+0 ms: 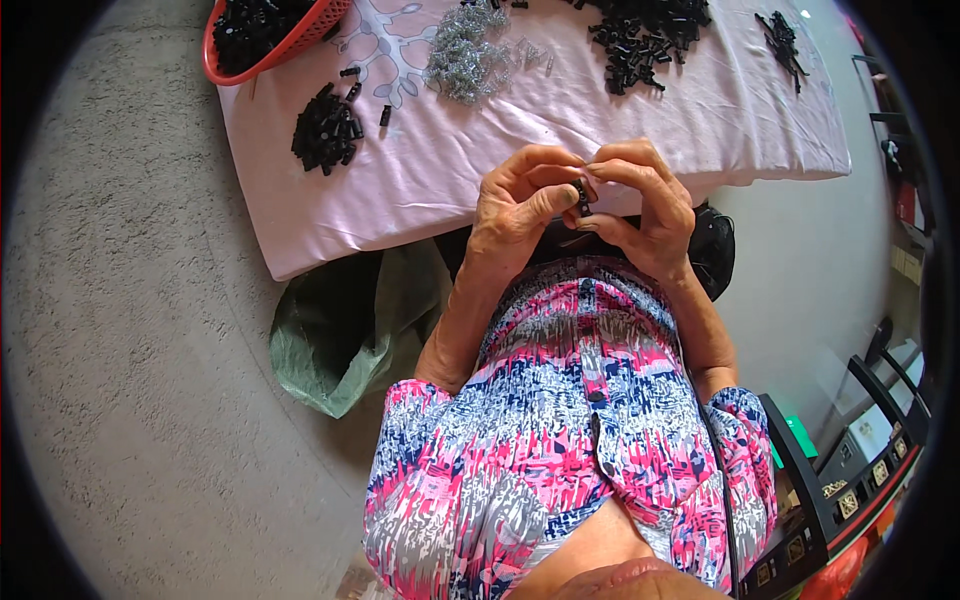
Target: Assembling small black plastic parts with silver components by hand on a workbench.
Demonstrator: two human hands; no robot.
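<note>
Both my hands meet at the near edge of the cloth-covered table, fingers bent around one small black plastic part [583, 198]. My left hand [520, 205] pinches it between thumb and forefinger. From the other side, my right hand [645, 205] closes its thumb and fingertips on the same part. The fingers cover much of it, so its exact kind is hard to make out. Beyond my hands lies a pile of small silvery metal springs [468, 55]. A heap of short black parts [327, 132] sits to the left, and a larger heap of black pieces [645, 40] to the right.
A red plastic basket [290, 48] full of black parts stands at the table's far left corner. Thin black pieces [783, 45] lie far right on the pink cloth [400, 205]. Below the left edge, a green woven sack [335, 370] gapes. A dark chair [800, 480] is at right.
</note>
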